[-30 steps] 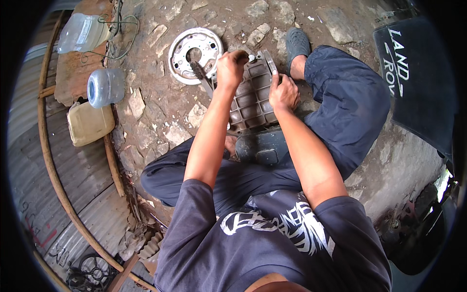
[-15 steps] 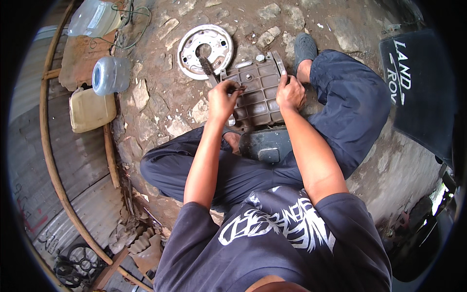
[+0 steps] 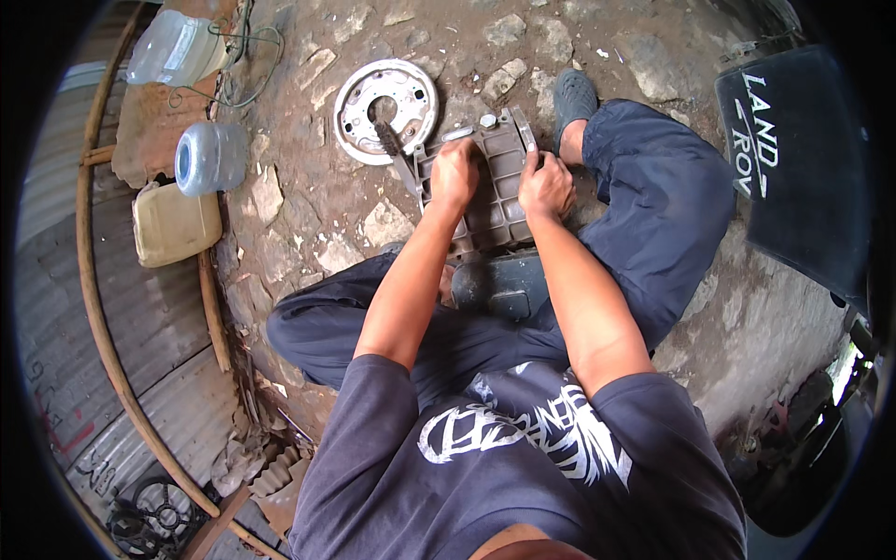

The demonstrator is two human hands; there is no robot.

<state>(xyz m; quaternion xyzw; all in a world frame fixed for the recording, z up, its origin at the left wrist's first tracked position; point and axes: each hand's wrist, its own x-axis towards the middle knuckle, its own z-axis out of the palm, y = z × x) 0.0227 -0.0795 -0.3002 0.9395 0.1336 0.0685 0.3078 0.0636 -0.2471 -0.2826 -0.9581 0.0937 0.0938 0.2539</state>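
A brown ribbed metal cover (image 3: 499, 191) lies between my legs, with a pale bolt head (image 3: 487, 121) at its far edge. Curled over its upper left part is my left hand (image 3: 455, 175), closed; whatever the fingers pinch is hidden beneath them. My right hand (image 3: 548, 189) grips the cover's right edge, thumb on top. Left of the cover, a brush with dark bristles (image 3: 388, 140) leans against a round whitish metal plate (image 3: 347, 117) with a hole in its middle. A dark box-like piece (image 3: 509, 289) sits at the cover's near side.
At left stand a clear water jug (image 3: 213, 159), a yellowish jerrycan (image 3: 177, 224) and another clear plastic container (image 3: 173, 47) beside green wire. Corrugated sheets (image 3: 131, 317) and a wooden pole (image 3: 98, 280) line that side. A black lettered panel (image 3: 807, 168) is at right. Stones stud the dirt floor.
My left hand has moved right, onto the cover, and its fingertips are now hidden. The right hand stays on the cover's edge. The whole view has shifted slightly.
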